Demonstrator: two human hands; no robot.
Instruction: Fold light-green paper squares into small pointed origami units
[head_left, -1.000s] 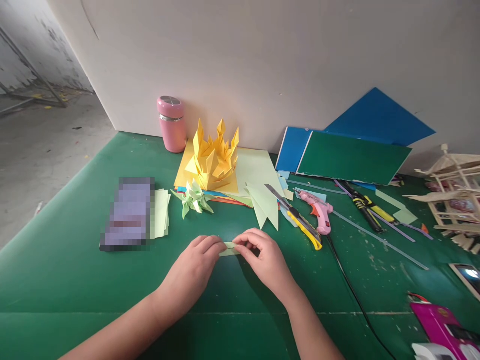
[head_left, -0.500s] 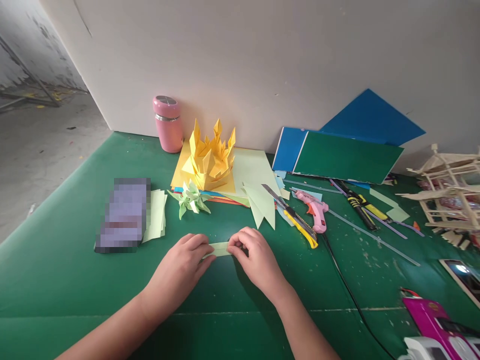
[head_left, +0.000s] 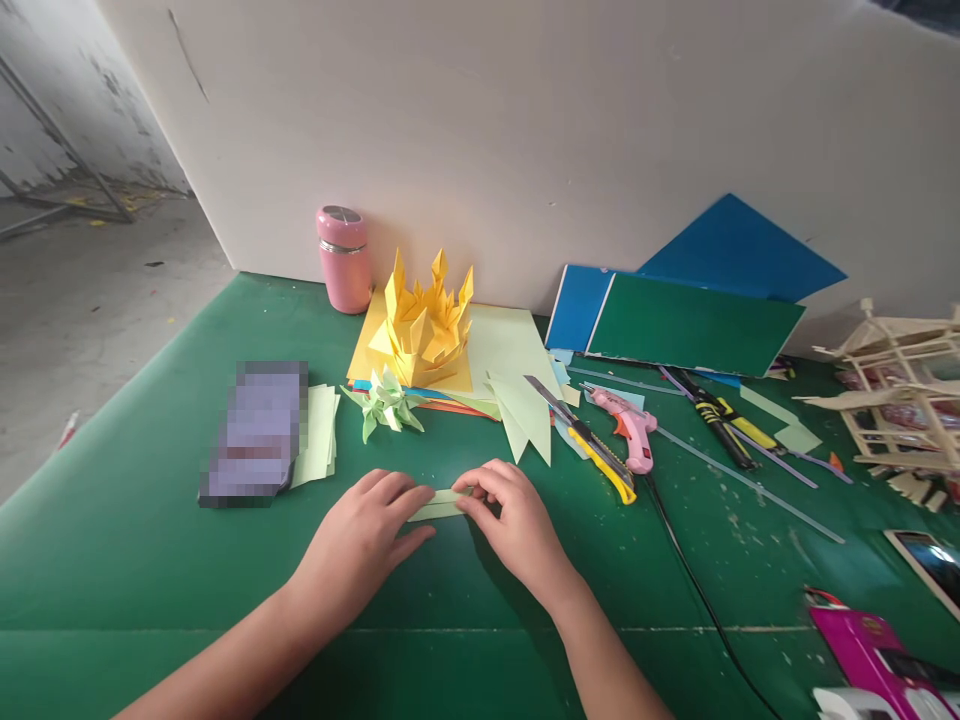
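Note:
Between my hands is a narrow folded strip of pale green paper (head_left: pixel 436 509), with a lengthwise fold line along its visible middle. My left hand (head_left: pixel 367 530) has its fingers over the strip's left end, with the thumb lower, apart from the fingertips. At the right end, my right hand (head_left: pixel 514 510) pinches the paper between thumb and fingers. Behind my left hand lies a light green folded paper flower (head_left: pixel 385 403). A yellow folded-paper crown (head_left: pixel 424 345) stands on a stack of coloured sheets (head_left: pixel 502 335).
Left are a pixelated phone-like object (head_left: pixel 259 430) and pale green papers (head_left: pixel 319 435). A pink flask (head_left: pixel 345 262) stands behind. To the right lie a yellow utility knife (head_left: pixel 600 455) with blade out, a pink glue gun (head_left: pixel 630 430) with a trailing cord, and a wooden stick model (head_left: pixel 900 400).
My left thumb has drawn down away from the fingers. The paper strip now shows two layers split by a fold line. The view has shifted slightly; my right hand keeps its pinch.

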